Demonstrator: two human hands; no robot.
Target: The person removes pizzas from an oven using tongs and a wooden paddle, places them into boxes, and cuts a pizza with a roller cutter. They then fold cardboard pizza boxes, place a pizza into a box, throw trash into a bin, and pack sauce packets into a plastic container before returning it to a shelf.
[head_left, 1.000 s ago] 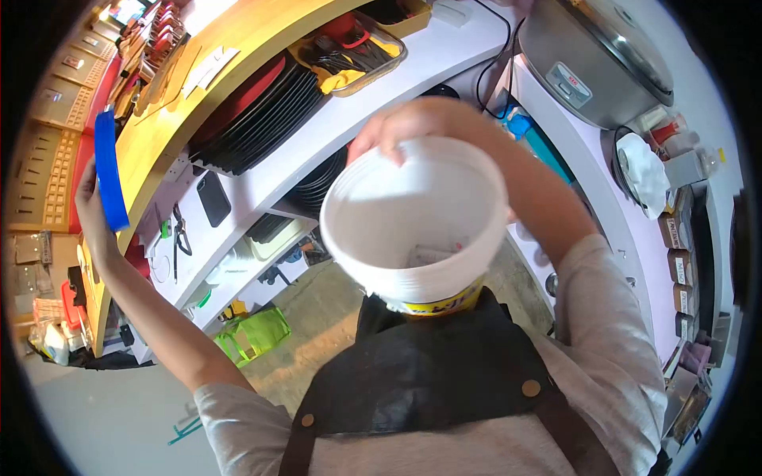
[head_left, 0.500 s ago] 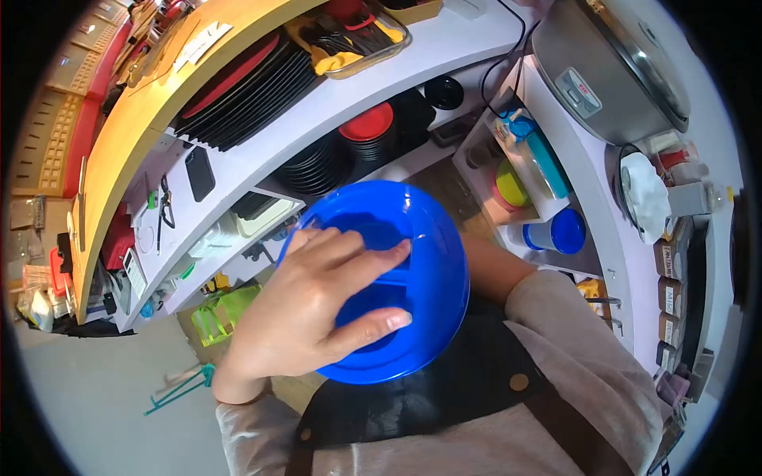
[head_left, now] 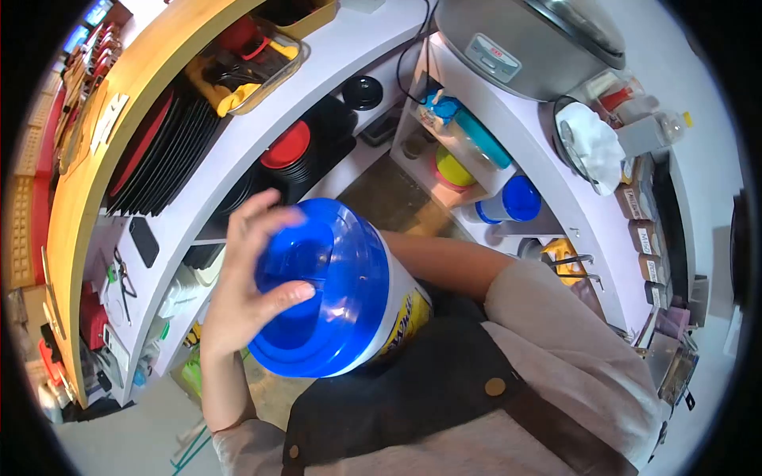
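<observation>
A white tub [head_left: 367, 343] with a yellow label and a blue lid [head_left: 337, 313] is held up before my apron, tilted so that both its top and side show. The label is only partly readable. My left hand [head_left: 248, 274] is over the lid's left side, thumb and fingers spread apart around the recessed part. Its fingertips are blurred, and whether they touch the lid I cannot tell. From the right, my right forearm [head_left: 436, 262] reaches behind the tub, which hides my right hand.
Shelves hold black plates [head_left: 171, 155], a red-topped stack [head_left: 286, 147] and a glass tray [head_left: 266, 71]. A large grey cooker [head_left: 516, 51] stands at the upper right. Below it are a teal-lidded box [head_left: 482, 141] and another blue-lidded tub [head_left: 520, 200].
The tub has tipped, so its white side and yellow label now show. My left hand has shifted left and its fingers have spread wider. The view has swung to the right.
</observation>
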